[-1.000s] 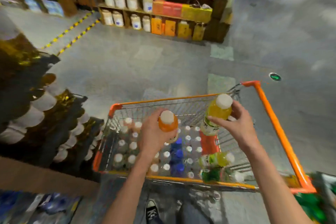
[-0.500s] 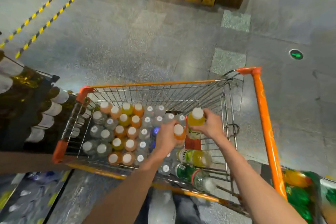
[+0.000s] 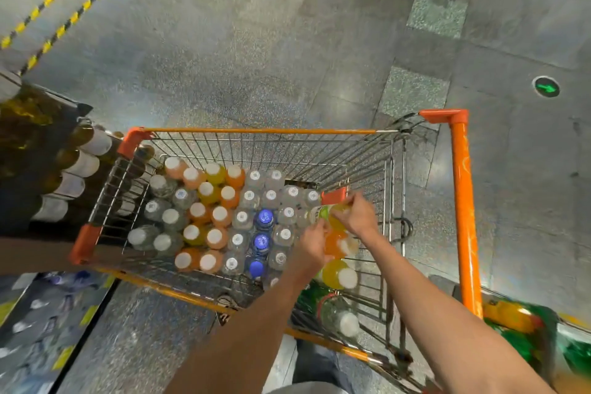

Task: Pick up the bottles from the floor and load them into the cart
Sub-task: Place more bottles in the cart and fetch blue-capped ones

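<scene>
1. Wire-mesh shopping cart with orange rim corners and orange handle bar [image 3: 462, 201] stands on the grey speckled floor [image 3: 256, 57]; the person leans over its near edge.
2. Left hand [image 3: 311, 245] is down inside the cart near the right side. Its grip is curled round an orange-juice plastic bottle with a white cap [image 3: 339, 245], which lies on its side.
3. Right hand [image 3: 356, 217] is just beyond the left, fingers pinched round a yellow-green labelled bottle [image 3: 326, 213], also tipped over, next to the orange plastic flap [image 3: 334, 196] at the cart's right wall.
4. The two held bottles sit close together, almost touching; motion blur hides whether they rest on the cart bottom.
5. The left and middle of the cart are packed with upright bottles [image 3: 217, 217]: orange and yellow ones with white caps, clear ones, and a column with blue caps [image 3: 264, 217].
6. At the near right corner lie a yellow bottle [image 3: 337, 273] and a green-labelled clear bottle [image 3: 339, 313], both on their sides.
7. Dark bottles with pale caps [image 3: 76, 166] are stacked just outside the cart's left wall.
8. Black-and-yellow hazard tape [image 3: 60, 0] runs across the floor at the far left.
</scene>
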Motion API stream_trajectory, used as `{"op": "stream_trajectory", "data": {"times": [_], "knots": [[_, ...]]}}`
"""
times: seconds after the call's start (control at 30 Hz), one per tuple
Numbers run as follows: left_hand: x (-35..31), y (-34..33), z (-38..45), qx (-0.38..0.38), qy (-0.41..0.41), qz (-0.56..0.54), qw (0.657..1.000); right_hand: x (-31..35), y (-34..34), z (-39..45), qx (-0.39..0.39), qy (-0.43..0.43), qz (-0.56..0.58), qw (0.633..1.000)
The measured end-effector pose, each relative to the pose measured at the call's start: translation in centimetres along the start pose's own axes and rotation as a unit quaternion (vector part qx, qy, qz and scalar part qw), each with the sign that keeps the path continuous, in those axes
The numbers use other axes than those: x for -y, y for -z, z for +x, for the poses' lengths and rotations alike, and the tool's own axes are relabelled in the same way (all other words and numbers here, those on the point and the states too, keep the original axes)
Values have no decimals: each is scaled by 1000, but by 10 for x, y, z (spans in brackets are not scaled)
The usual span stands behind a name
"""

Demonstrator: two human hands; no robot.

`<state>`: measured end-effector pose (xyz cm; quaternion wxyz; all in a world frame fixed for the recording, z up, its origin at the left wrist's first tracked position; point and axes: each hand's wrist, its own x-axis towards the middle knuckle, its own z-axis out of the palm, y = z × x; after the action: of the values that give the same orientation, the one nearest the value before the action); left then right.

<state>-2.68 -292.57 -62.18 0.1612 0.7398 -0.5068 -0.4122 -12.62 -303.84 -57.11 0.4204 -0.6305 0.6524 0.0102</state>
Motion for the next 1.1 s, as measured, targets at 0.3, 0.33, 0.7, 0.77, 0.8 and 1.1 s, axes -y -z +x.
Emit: {"op": "stream_trajectory", "data": {"times": [0.3, 0.33, 0.7, 0.77, 0.8, 1.1], "knots": [[11, -1, -6, 14, 39, -81, 996, 5, -2, 2, 60, 41, -143, 987], [11, 1, -7, 13, 42, -76, 996, 7, 0, 0, 63, 40, -153, 985], [27, 106, -67, -151, 118, -181, 965, 61, 5, -42, 25, 191, -9, 981], [37, 131, -94, -211, 128, -197, 949, 76, -9, -61, 16, 255, 43, 966], [41, 143, -110, -234, 133, -208, 940, 83, -18, -72, 17, 283, 69, 956], [109, 184, -295, -487, 202, -255, 811, 171, -137, -185, 188, 453, 59, 870]]}}
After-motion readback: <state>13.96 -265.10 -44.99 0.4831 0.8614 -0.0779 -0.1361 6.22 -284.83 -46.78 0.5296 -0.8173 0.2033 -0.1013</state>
